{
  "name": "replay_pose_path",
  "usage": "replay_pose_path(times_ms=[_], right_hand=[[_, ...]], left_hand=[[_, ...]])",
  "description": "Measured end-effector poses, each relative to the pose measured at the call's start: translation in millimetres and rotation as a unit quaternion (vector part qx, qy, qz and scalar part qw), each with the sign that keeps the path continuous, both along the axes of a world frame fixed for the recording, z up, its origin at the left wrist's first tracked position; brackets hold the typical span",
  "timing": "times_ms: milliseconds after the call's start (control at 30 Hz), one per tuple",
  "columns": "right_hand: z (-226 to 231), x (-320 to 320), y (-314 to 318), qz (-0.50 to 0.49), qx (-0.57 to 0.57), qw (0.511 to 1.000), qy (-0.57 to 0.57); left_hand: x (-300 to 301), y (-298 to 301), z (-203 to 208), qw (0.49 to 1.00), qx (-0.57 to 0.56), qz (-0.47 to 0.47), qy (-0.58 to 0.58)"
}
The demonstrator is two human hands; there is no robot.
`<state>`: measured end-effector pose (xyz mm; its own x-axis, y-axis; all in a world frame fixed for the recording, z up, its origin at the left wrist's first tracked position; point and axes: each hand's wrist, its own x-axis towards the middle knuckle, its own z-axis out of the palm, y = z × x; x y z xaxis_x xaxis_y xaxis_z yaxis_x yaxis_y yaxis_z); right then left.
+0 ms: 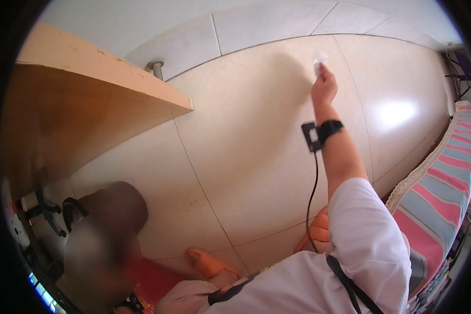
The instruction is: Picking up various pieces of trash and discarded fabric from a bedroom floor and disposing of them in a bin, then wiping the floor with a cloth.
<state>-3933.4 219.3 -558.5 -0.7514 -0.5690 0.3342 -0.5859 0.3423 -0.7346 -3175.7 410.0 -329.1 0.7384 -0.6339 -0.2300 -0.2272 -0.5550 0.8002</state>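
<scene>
My right arm reaches far out over the tiled floor (pixel 235 157). At its end my right hand (pixel 325 89) is closed, its fingers pinching a small white crumpled piece (pixel 319 58). Blur hides whether this is tissue or thin plastic. The piece is near the foot of the white wall. A black strap (pixel 331 129) with a square black frame (pixel 311 137) sits on my right wrist, and a cable runs from it down toward my body. My left hand cannot be made out in the picture.
A wooden desk or cabinet edge (pixel 110 78) juts in at the left, near a short metal pipe (pixel 157 68). Below it stands a blurred brown round shape (pixel 123 204). Striped bedding (pixel 434 204) lies along the right. Orange slippers (pixel 206 263) are on my feet.
</scene>
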Motion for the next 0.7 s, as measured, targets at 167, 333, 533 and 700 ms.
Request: replay_pose_path(times_ms=[167, 333, 533, 700], right_hand=[[-35.8, -37.4, -59.0, 0.104, 0.320, 0.936, 0.102], [1.9, 102.0, -89.6, 0.287, 0.403, 0.836, 0.234], [1.2, 200.8, -57.8, 0.496, 0.326, 0.757, 0.272], [0.6, 246.0, 31.4, 0.594, 0.238, 0.718, 0.274]], left_hand=[[15.4, 7.0, -7.4, 0.999, 0.009, -0.042, -0.023], [-15.7, -1.0, 9.6, 0.997, 0.041, -0.061, -0.007], [-6.2, -5.4, 5.2, 0.995, 0.046, -0.088, 0.011], [12.8, 3.4, -11.3, 0.998, 0.008, -0.010, -0.058]])
